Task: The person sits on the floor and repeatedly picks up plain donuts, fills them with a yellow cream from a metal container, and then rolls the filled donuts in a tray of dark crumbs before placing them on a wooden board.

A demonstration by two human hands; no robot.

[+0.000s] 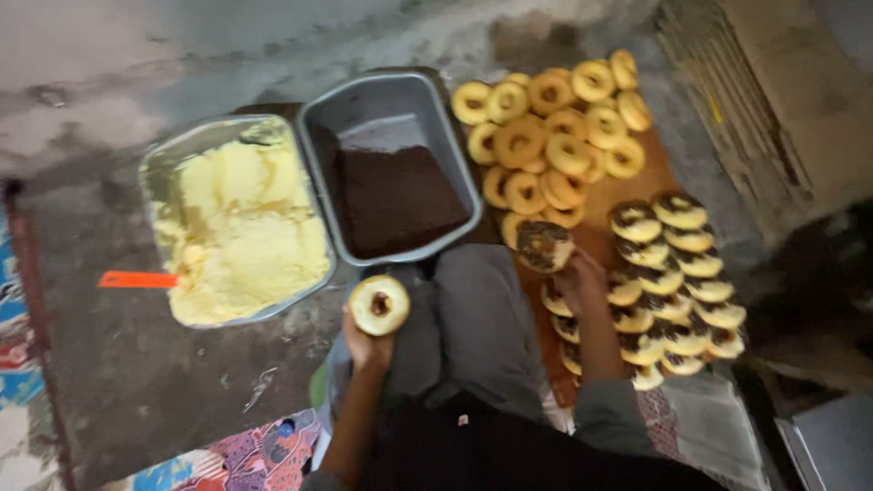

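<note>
Both hands pinch doughnuts: left [366,347] cream-coated [379,305], right [582,284] chocolate-topped [544,245], beside trays [314,155].

This looks like a small home or backyard doughnut-making spot, worked at floor level rather than in a fitted kitchen. The floor [136,382] is rough, stained concrete, and the person sits on it with grey-trousered knees drawn up among the goods. Two metal trays lie directly on the ground: one [159,168] filled with pale yellow cream, the other [318,118] with dark chocolate crumbs. Beside them a wooden board [659,173] carries a heap of plain ring doughnuts [555,136] and stacked rows of topped doughnuts [677,273]. Patterned cloth [264,459] and a woven mat [14,309] edge the spot.
</note>
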